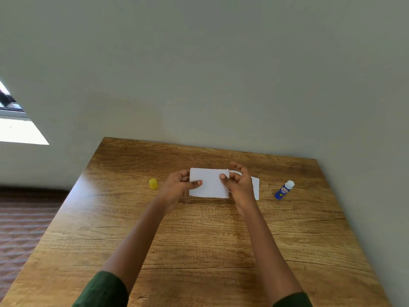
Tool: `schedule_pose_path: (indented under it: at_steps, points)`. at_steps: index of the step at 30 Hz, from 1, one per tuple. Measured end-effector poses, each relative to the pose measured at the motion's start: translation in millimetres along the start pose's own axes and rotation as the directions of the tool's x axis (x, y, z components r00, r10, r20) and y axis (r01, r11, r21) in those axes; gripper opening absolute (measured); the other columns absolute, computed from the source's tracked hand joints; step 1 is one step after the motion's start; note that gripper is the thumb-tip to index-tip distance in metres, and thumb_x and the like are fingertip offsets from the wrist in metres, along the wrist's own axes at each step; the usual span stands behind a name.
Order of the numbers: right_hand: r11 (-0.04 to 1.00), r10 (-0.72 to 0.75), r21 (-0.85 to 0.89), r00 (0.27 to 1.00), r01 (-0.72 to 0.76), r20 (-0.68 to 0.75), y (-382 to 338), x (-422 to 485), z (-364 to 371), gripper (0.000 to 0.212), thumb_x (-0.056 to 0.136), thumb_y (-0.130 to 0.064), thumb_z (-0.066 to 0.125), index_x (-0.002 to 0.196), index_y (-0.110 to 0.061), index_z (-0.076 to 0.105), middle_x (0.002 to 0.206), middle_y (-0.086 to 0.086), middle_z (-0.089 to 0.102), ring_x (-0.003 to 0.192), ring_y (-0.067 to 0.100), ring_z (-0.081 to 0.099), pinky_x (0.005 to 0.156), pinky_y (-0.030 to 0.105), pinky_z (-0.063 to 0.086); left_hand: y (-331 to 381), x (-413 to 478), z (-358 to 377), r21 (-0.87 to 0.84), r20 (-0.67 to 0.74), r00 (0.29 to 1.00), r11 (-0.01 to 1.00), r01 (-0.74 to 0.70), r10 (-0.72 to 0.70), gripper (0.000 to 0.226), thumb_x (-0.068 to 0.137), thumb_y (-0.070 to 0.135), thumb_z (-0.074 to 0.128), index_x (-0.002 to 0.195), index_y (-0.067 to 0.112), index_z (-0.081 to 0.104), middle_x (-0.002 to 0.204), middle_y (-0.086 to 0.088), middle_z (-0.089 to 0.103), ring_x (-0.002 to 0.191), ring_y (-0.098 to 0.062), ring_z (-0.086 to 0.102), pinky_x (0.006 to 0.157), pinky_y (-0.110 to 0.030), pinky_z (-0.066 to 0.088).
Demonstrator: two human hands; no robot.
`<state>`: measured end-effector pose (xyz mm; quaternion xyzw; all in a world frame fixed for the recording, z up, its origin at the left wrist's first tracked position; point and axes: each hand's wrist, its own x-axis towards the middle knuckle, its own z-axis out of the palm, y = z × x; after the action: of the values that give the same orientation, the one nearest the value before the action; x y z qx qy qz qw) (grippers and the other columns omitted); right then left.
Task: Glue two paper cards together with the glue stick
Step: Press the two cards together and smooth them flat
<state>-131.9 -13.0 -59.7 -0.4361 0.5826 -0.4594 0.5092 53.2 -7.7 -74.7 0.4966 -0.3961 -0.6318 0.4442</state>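
A white paper card point(210, 182) is held above the wooden table point(199, 240) between both hands. My left hand point(179, 187) pinches its left edge with the thumb on top. My right hand point(239, 185) pinches its right edge. A second white card point(255, 187) lies on the table behind my right hand, mostly hidden by it. The blue glue stick point(284, 190) lies uncapped on the table to the right, its white tip pointing away. Its yellow cap point(153, 183) stands on the table left of my left hand.
The table's far edge meets a plain grey wall point(221, 85). A quilted brown surface point(24, 224) lies below the table's left edge. A bright window point(15, 127) is at the far left.
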Motion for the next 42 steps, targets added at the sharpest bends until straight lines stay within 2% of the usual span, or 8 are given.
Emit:
schedule_pose_path:
  at_steps: [6, 10, 13, 15, 25, 36, 40, 42]
  points:
    - [0.924, -0.193, -0.351, 0.976, 0.148, -0.097, -1.8, 7.4, -9.0, 0.028, 0.085, -0.015, 0.067, 0.111, -0.016, 0.059, 0.099, -0.001, 0.067, 0.093, 0.012, 0.061, 0.068, 0.013, 0.046, -6.3, 1.0, 4.9, -0.010, -0.138, 0.990, 1.000, 0.030, -0.031, 0.033, 0.079, 0.002, 0.068, 0.112, 0.003, 0.064, 0.101, -0.011, 0.072, 0.095, -0.026, 0.068, 0.081, -0.041, 0.056]
    - [0.650, -0.242, -0.750, 0.969, 0.120, -0.055, 2.2, 23.1, -25.0, 0.039, 0.084, -0.018, 0.067, 0.120, -0.011, 0.054, 0.124, 0.011, 0.057, 0.115, 0.025, 0.051, 0.090, 0.033, 0.045, -9.1, 3.3, 1.8, 0.022, -0.198, 0.980, 0.999, 0.041, -0.036, 0.031, 0.078, 0.003, 0.069, 0.109, 0.007, 0.065, 0.101, -0.010, 0.072, 0.094, -0.024, 0.068, 0.084, -0.043, 0.056]
    - [0.340, -0.100, -0.936, 0.993, 0.089, 0.058, -0.6, 30.0, -32.7, 0.067, 0.078, -0.037, 0.071, 0.131, -0.013, 0.040, 0.139, 0.012, 0.042, 0.128, 0.031, 0.038, 0.103, 0.044, 0.033, -11.4, 4.9, 2.5, 0.070, -0.222, 0.975, 0.997, 0.036, -0.020, 0.030, 0.078, 0.004, 0.070, 0.107, 0.009, 0.066, 0.099, -0.007, 0.072, 0.089, -0.019, 0.069, 0.079, -0.037, 0.057]
    - [0.267, -0.001, -0.961, 0.997, 0.075, 0.077, -4.9, 31.9, -35.7, 0.080, 0.076, -0.044, 0.071, 0.138, -0.013, 0.030, 0.146, 0.012, 0.035, 0.134, 0.033, 0.032, 0.107, 0.048, 0.026, -11.5, 5.1, 3.6, 0.096, -0.231, 0.973, 0.995, 0.038, -0.015, 0.028, 0.078, 0.005, 0.071, 0.105, 0.010, 0.067, 0.097, -0.005, 0.073, 0.087, -0.017, 0.069, 0.076, -0.033, 0.057]
    - [0.223, 0.027, -0.965, 0.989, 0.138, 0.147, -16.6, 39.4, -40.2, 0.083, 0.068, -0.049, 0.076, 0.131, -0.011, 0.036, 0.138, 0.011, 0.044, 0.128, 0.032, 0.038, 0.099, 0.043, 0.036, -9.1, 7.1, -0.6, 0.051, -0.205, 0.976, 0.995, 0.089, -0.077, 0.028, 0.078, 0.004, 0.070, 0.105, 0.009, 0.067, 0.101, -0.009, 0.072, 0.092, -0.022, 0.068, 0.087, -0.043, 0.055]
    - [0.451, 0.011, -0.878, 0.983, 0.160, 0.185, -35.0, 36.1, -42.0, 0.066, 0.070, -0.032, 0.080, 0.125, -0.010, 0.051, 0.124, 0.011, 0.055, 0.111, 0.027, 0.051, 0.079, 0.031, 0.039, -10.0, 9.0, -2.8, 0.057, -0.182, 0.980, 0.994, 0.097, -0.085, 0.024, 0.078, 0.004, 0.070, 0.100, 0.014, 0.067, 0.101, -0.008, 0.071, 0.095, -0.023, 0.067, 0.089, -0.046, 0.054]
    - [0.546, -0.079, -0.815, 0.981, 0.193, 0.179, -39.4, 32.6, -45.6, 0.036, 0.078, -0.025, 0.073, 0.109, -0.010, 0.062, 0.114, 0.010, 0.063, 0.090, 0.019, 0.052, 0.060, 0.023, 0.035, -10.3, 10.0, -4.3, 0.060, -0.179, 0.979, 0.992, 0.107, -0.095, 0.027, 0.077, 0.004, 0.071, 0.101, 0.015, 0.065, 0.102, -0.008, 0.071, 0.096, -0.024, 0.067, 0.089, -0.046, 0.054]
    - [0.550, -0.146, -0.809, 0.978, 0.205, 0.149, -41.2, 29.2, -46.6, 0.035, 0.079, -0.026, 0.073, 0.109, -0.009, 0.065, 0.114, 0.008, 0.063, 0.095, 0.020, 0.052, 0.071, 0.026, 0.038, -10.6, 10.8, -4.3, 0.055, -0.178, 0.979, 0.993, 0.108, -0.097, 0.027, 0.077, 0.004, 0.071, 0.100, 0.015, 0.064, 0.102, -0.009, 0.071, 0.096, -0.024, 0.067, 0.088, -0.047, 0.054]
